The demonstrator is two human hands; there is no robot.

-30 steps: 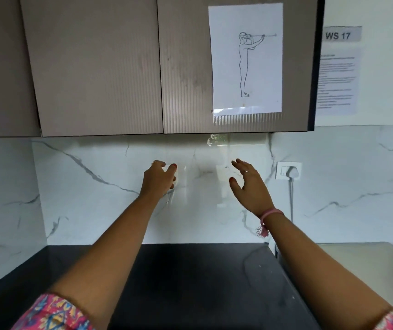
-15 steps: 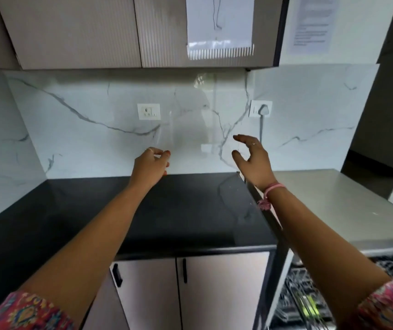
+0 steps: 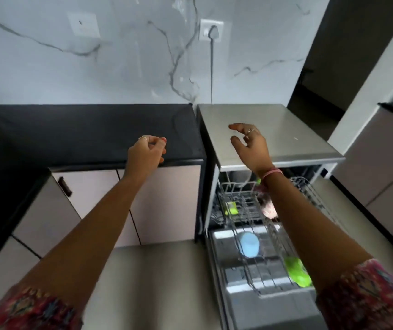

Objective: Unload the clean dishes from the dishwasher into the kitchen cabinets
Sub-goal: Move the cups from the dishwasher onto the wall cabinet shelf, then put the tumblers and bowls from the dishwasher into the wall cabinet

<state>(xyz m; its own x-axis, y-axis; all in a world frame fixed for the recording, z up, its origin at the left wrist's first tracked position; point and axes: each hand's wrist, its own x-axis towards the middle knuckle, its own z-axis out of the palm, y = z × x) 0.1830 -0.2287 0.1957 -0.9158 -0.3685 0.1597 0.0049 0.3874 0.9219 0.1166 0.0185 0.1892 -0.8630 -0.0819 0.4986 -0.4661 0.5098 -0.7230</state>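
Both hands hang empty in the air, left hand loosely curled over the black countertop, right hand relaxed above the open steel dishwasher, whose wire rack holds what looks like a pale blue cup.

One head view only, looking forward and down, close over open dishwasher and black counter.
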